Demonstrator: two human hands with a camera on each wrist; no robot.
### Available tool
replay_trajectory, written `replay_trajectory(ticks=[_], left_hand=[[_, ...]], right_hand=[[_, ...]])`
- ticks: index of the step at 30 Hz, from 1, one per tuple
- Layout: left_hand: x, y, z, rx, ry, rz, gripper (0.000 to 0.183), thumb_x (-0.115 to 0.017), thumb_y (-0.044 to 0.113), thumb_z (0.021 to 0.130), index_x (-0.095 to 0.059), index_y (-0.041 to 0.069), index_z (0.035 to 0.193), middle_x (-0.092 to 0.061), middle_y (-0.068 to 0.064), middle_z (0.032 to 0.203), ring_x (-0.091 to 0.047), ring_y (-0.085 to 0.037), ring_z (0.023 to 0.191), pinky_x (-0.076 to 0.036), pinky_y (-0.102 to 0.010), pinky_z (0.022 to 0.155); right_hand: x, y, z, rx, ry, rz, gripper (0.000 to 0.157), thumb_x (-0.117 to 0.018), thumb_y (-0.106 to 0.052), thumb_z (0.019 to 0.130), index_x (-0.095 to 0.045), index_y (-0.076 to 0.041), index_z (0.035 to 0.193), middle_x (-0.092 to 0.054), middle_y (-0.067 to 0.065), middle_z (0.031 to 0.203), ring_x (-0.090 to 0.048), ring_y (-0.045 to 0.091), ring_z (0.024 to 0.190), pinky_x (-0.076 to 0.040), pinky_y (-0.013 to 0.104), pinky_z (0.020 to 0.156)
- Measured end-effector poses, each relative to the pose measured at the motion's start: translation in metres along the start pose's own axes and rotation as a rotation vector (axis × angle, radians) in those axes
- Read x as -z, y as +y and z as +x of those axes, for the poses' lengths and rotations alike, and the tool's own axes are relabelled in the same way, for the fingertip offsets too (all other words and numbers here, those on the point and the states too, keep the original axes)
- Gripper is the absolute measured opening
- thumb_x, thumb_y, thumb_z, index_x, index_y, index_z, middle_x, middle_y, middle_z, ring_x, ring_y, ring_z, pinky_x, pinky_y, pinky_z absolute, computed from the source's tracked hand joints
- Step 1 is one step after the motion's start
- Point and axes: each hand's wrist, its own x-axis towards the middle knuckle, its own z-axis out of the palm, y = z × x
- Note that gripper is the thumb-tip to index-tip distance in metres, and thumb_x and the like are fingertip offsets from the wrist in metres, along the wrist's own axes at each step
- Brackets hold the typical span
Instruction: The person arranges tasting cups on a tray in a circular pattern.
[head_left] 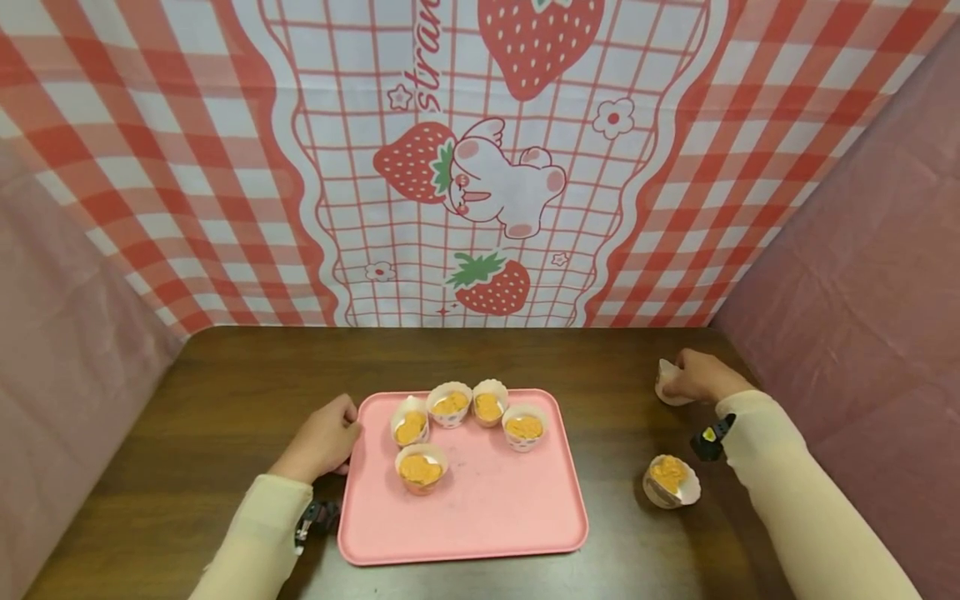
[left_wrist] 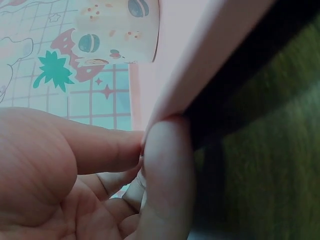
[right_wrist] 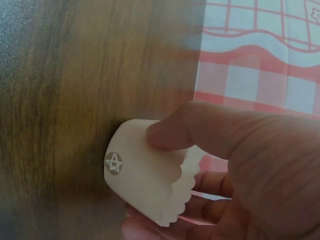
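Note:
My left hand (head_left: 322,437) pinches the left rim of a pink tray (head_left: 510,508), thumb and fingers meeting at its edge in the left wrist view. On the tray stand several paper baking cups with an orange-yellow filling, one of them a front cup (head_left: 421,469). Over at the back right, my right hand (head_left: 705,377) grips another paper cup (right_wrist: 145,165) by its side. This cup has a scalloped rim and a star print, and its inside is hidden from view. Nearer the front, a filled paper cup (head_left: 670,482) stands on the table, right of the tray.
The brown wooden table (head_left: 247,375) ends at a red-and-white checked cloth (head_left: 480,167) with strawberry prints. Pink cloth (head_left: 862,267) hangs along the right side, and more on the left. A dark wrist device (head_left: 712,437) sits at each sleeve.

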Motion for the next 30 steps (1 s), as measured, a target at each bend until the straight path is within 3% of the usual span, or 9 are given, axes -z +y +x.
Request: replay_trajectory(ticks=[7,11,14,21,30], left_hand=[[0.001,0.001,-0.002,-0.029,-0.008,-0.014,0.005,-0.053,0.006,0.100,-0.052,0.001,0.101,-0.060,-0.013,0.079,-0.060,-0.019,0.052,-0.053,-0.031,0.048],[0.001,0.000,-0.002,-0.028,-0.010,-0.021,0.005,-0.053,0.006,0.100,-0.051,0.001,0.101,-0.060,-0.013,0.080,-0.060,-0.019,0.053,-0.053,-0.031,0.048],[0.001,-0.001,-0.002,-0.031,-0.006,-0.031,0.005,-0.053,0.005,0.099,-0.051,0.001,0.100,-0.060,-0.013,0.081,-0.061,-0.019,0.053,-0.054,-0.031,0.048],[0.001,-0.002,-0.002,-0.040,-0.001,-0.038,0.004,-0.053,0.004,0.099,-0.051,0.001,0.099,-0.059,-0.014,0.081,-0.060,-0.019,0.054,-0.053,-0.031,0.048],[0.001,-0.002,-0.003,-0.047,0.001,-0.036,0.004,-0.053,0.004,0.099,-0.051,0.001,0.099,-0.059,-0.013,0.080,-0.060,-0.018,0.053,-0.053,-0.030,0.048]], right_hand=[[-0.002,-0.002,-0.001,-0.018,-0.010,0.000,0.053,-0.068,-0.029,0.088,-0.051,0.012,0.116,-0.059,0.021,0.096,-0.054,0.033,0.083,-0.049,0.043,0.070],[-0.002,-0.008,-0.003,0.015,0.024,-0.012,0.046,-0.054,-0.037,0.099,-0.052,0.008,0.111,-0.055,0.016,0.089,-0.053,0.030,0.079,-0.045,0.041,0.066],[-0.001,-0.018,-0.006,0.066,0.069,-0.018,0.045,-0.050,-0.040,0.102,-0.053,0.005,0.105,-0.053,0.012,0.084,-0.052,0.027,0.075,-0.042,0.039,0.063],[0.007,-0.055,-0.025,0.162,0.186,-0.061,0.043,-0.076,-0.032,0.084,-0.056,0.001,0.104,-0.058,0.009,0.082,-0.053,0.023,0.072,-0.043,0.038,0.061],[0.003,-0.101,-0.052,0.229,0.255,-0.102,0.034,-0.076,-0.030,0.087,-0.057,-0.006,0.104,-0.060,0.008,0.093,-0.056,0.020,0.074,-0.046,0.041,0.064]])
